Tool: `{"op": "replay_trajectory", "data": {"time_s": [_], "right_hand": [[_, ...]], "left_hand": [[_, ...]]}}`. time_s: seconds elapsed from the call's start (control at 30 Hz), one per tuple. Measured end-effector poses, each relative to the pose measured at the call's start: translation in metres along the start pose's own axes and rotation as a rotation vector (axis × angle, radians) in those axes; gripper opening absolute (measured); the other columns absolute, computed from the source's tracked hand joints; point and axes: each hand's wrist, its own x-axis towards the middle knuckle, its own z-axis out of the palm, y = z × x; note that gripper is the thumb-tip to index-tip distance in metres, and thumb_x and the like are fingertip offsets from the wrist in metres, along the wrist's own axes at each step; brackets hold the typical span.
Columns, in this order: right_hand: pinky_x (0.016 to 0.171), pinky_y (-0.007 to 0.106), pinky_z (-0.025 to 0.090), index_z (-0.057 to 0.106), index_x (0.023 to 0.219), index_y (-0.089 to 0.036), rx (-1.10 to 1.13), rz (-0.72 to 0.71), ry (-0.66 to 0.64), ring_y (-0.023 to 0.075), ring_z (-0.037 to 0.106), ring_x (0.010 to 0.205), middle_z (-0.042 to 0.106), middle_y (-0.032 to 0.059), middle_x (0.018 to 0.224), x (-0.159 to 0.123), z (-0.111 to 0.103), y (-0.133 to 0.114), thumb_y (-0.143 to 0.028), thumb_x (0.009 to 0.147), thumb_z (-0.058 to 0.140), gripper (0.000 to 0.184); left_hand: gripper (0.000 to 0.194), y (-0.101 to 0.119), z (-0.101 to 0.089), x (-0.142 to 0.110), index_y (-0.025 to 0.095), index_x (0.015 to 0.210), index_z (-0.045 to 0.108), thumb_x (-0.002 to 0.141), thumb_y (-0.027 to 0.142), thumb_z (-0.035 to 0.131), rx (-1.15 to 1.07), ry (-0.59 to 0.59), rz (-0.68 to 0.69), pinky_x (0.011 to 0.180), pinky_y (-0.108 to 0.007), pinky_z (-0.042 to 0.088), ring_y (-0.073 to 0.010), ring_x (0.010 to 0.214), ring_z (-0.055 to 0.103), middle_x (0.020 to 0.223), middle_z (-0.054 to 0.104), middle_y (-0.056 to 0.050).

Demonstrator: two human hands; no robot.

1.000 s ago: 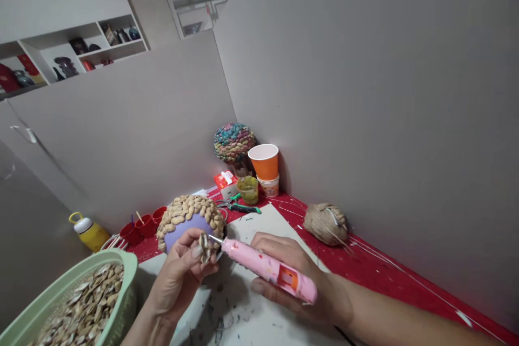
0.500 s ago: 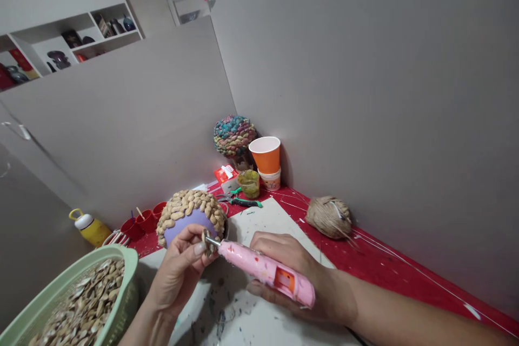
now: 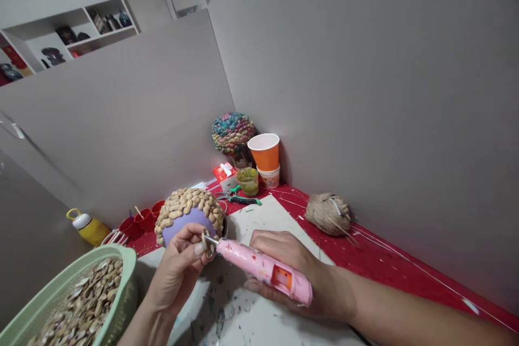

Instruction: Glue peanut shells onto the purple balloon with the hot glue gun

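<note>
Between the thumb and fingers of my left hand (image 3: pixel 180 262) is a peanut shell half (image 3: pixel 210 248), partly covered by the fingers and a metal nozzle. My right hand (image 3: pixel 294 265) is wrapped round a pink hot glue gun (image 3: pixel 259 265), whose nozzle tip meets the shell. Just behind my left hand sits a purple dome (image 3: pixel 186 225), its top and sides covered with rows of peanut shells (image 3: pixel 192 200). At the lower left, a light green basket (image 3: pixel 128 275) holds a heap of loose peanut shells (image 3: pixel 83 305).
A paint-marked board (image 3: pixel 247 297) lies on the red tablecloth (image 3: pixel 377 265). Twine (image 3: pixel 327 213) lies to the right. Behind are green-handled pliers (image 3: pixel 243 200), an orange cup (image 3: pixel 265 154), a multicoloured shell-covered tree (image 3: pixel 233 132), red cups (image 3: pixel 145 220) and a yellow bottle (image 3: pixel 90 228).
The glue gun's nozzle has moved left from beside the peanut shell onto it. My left hand has turned the shell more edge-on. The camera view has tilted down slightly.
</note>
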Motion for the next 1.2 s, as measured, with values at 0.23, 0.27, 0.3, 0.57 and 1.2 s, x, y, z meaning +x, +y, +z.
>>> {"op": "replay_trajectory", "data": {"time_s": [0.23,0.27,0.3,0.57,1.2], "right_hand": [[0.055,0.026,0.034,0.043,0.069,-0.020,-0.041,-0.003,-0.003,0.0126,0.043,0.058,0.047,-0.0010,0.064,-0.0008,0.0013,0.0029,-0.046,0.099,0.045,0.039],[0.054,0.026,0.034,0.043,0.069,-0.020,-0.048,-0.006,-0.005,0.0126,0.043,0.058,0.047,-0.0011,0.064,-0.0008,0.0011,0.0028,-0.046,0.099,0.045,0.040],[0.054,0.026,0.034,0.044,0.069,-0.020,-0.054,-0.009,-0.007,0.0126,0.043,0.058,0.048,-0.0011,0.063,-0.0007,0.0010,0.0026,-0.045,0.100,0.044,0.040],[0.053,0.025,0.032,0.043,0.068,-0.020,-0.101,-0.025,0.000,0.0125,0.042,0.057,0.046,-0.0014,0.063,0.0008,0.0007,0.0014,-0.045,0.101,0.041,0.041],[0.052,0.025,0.031,0.042,0.067,-0.020,-0.180,-0.024,-0.009,0.0122,0.042,0.055,0.045,-0.0017,0.062,0.0015,-0.0012,-0.0002,-0.045,0.102,0.038,0.044]], "left_hand": [[0.024,0.0009,0.0017,-0.0001,0.017,0.089,0.071,0.069,0.017,0.083,0.002,-0.011,0.006,0.068,-0.020,0.050,-0.0093,0.068,0.061,0.076,0.068,0.000],[0.023,0.0009,0.0020,-0.0002,0.017,0.089,0.071,0.069,0.017,0.083,0.001,-0.015,0.006,0.068,-0.020,0.050,-0.0091,0.068,0.061,0.076,0.068,0.000],[0.023,0.0010,0.0022,-0.0004,0.017,0.089,0.071,0.069,0.017,0.083,0.000,-0.018,0.006,0.068,-0.019,0.050,-0.0090,0.068,0.062,0.076,0.068,0.000],[0.021,0.0009,0.0019,-0.0016,0.017,0.087,0.072,0.069,0.017,0.083,0.019,-0.010,0.011,0.069,-0.020,0.051,-0.0097,0.070,0.062,0.077,0.069,-0.001],[0.024,-0.0003,0.0039,-0.0019,0.018,0.085,0.068,0.067,0.020,0.084,0.083,0.021,0.035,0.065,-0.020,0.045,-0.0092,0.066,0.056,0.073,0.064,0.000]]}}
